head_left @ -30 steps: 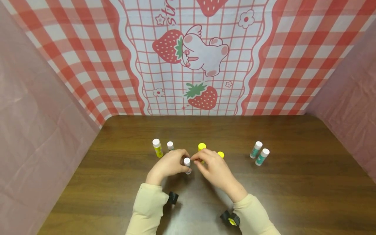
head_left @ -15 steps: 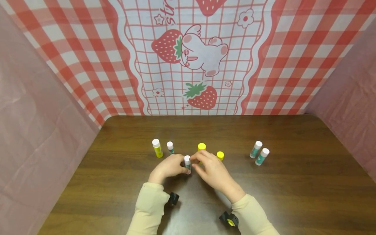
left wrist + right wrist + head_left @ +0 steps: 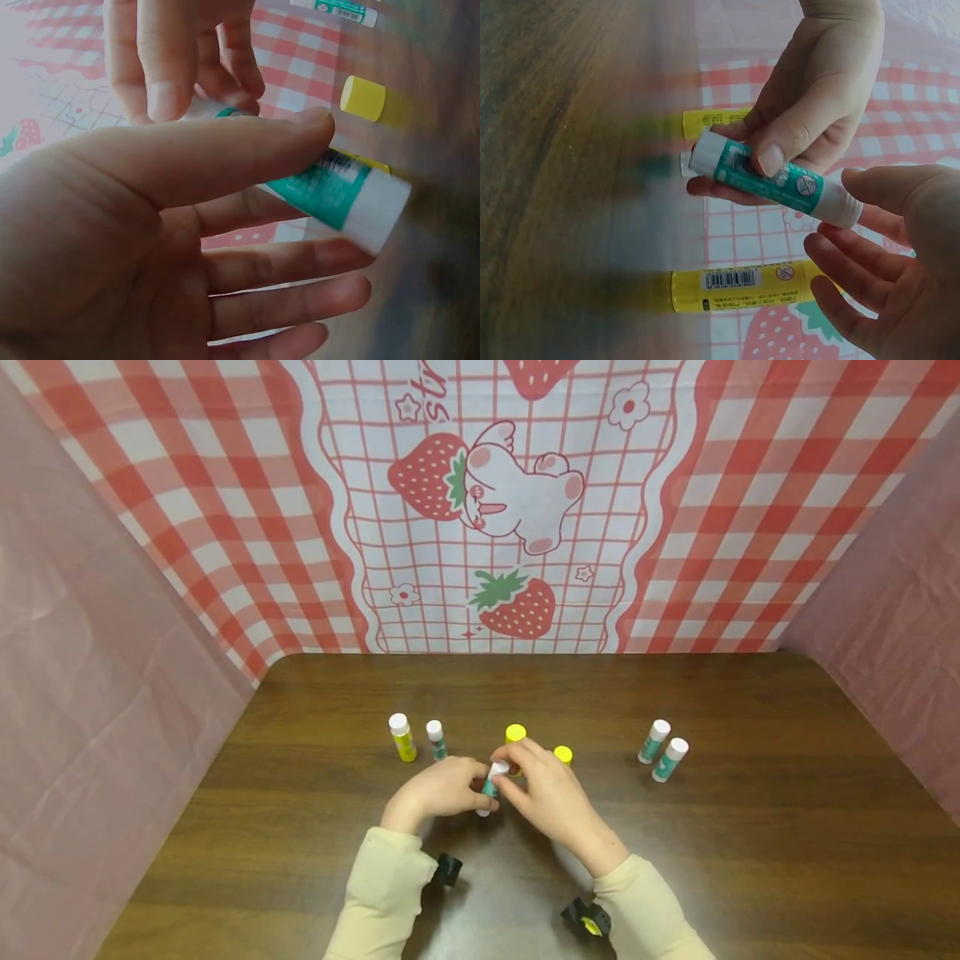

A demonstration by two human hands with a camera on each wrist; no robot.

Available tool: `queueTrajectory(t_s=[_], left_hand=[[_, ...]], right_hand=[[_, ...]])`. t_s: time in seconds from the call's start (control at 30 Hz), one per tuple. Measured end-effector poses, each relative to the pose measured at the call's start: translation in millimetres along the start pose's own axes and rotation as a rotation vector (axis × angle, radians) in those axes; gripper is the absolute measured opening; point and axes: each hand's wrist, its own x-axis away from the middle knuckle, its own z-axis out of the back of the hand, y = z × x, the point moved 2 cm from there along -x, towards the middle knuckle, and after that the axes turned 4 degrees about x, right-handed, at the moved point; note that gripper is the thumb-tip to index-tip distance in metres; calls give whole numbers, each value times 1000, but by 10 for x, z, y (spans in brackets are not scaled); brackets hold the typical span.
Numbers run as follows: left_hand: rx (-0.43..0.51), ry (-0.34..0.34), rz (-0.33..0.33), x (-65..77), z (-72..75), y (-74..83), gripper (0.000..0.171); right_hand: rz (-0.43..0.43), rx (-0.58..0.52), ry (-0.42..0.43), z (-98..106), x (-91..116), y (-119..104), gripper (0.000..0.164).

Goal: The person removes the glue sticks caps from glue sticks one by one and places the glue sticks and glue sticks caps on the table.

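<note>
A green-and-white glue stick (image 3: 769, 178) is tilted between the two hands, its white cap end leaning toward the right. My left hand (image 3: 438, 789) pinches its body between thumb and fingers; in the left wrist view the thumb (image 3: 247, 154) lies across the label and the lower fingers are spread. My right hand (image 3: 551, 793) has its thumb and fingertips around the white cap end, as the right wrist view shows. Close behind the right hand stand two yellow-capped glue sticks, one at the left (image 3: 515, 733) and one at the right (image 3: 563, 755), both partly hidden by that hand.
Behind the left hand stand a yellow glue stick (image 3: 403, 740) with a white cap and a small green one (image 3: 437, 742). Two more green glue sticks (image 3: 670, 761) stand upright farther right. A checked strawberry cloth (image 3: 300, 568) hangs at the back edge of the brown table (image 3: 750, 827).
The glue stick between the hands was upright; now it leans right and has shifted slightly that way. The right hand's fingers have closed around its cap end.
</note>
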Motion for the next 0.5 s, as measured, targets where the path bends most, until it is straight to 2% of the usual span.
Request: queueTrajectory(t_s=[0.13,0.27,0.5], left_hand=[[22,23,11,21,31,14,15],[53,49,14,39,60,20,12],[126,104,10,81,131,3,12]], right_hand=[[-38,-26,24,25,4,15,20],[-72,-53,10,56,5,33,22],[-64,-96,-17,154,-20,72,21]])
